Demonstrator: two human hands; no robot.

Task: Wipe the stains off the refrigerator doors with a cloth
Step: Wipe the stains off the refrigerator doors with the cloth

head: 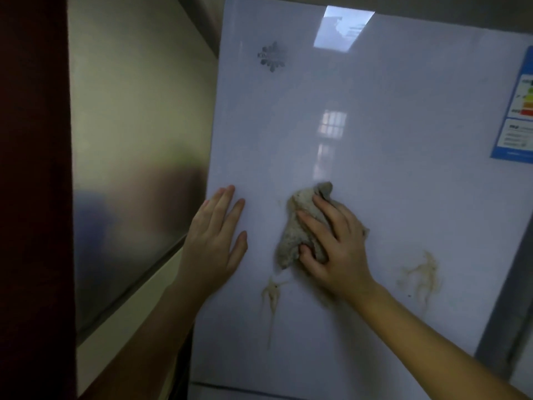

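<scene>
Right hand (336,249) presses a crumpled grey-beige cloth (300,223) flat against the glossy white refrigerator door (403,183); grip is spread fingers over the cloth with the thumb tucked under its lower edge, so it holds the cloth to the door. Cloth bulges out left of and above the fingers. Right forearm comes in from bottom right.

Left hand (215,241) lies flat and open on the door near its left edge, fingers pointing up, holding nothing, just beside the cloth but apart from it.

Brownish streaky stain (271,293) sits just below the cloth, with a thin drip line running down. Second brownish smear (424,275) is right of the right hand.

Farther up the door: grey snowflake emblem (272,56) at upper left, blue-bordered energy label sticker (517,111) at the right edge. Window reflections show on the door's upper middle.
</scene>
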